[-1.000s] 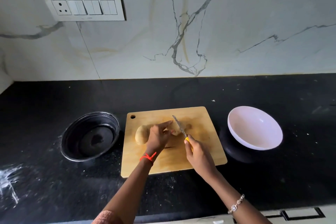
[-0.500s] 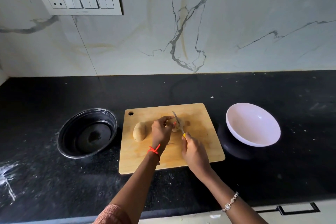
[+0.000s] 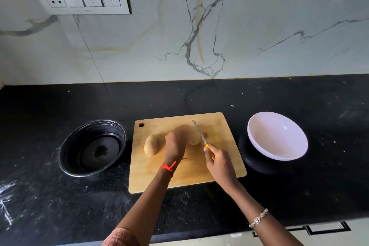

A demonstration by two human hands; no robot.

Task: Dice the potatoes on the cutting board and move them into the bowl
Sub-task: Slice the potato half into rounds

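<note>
Now cut step: left hand [image 3: 175, 144] curls over potato [image 3: 194, 139] mid cutting board [image 3: 189, 173]; right hand [image 3: 219, 164] wraps knife [image 3: 198, 132] handle, blade just right of it. Keep knuckles clear, slice straight down. Second potato [image 3: 151, 145] lies whole, left.

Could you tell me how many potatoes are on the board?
2 potatoes: one lies free at left on the board; the other under the left hand, by the knife. More may be hidden.
</note>
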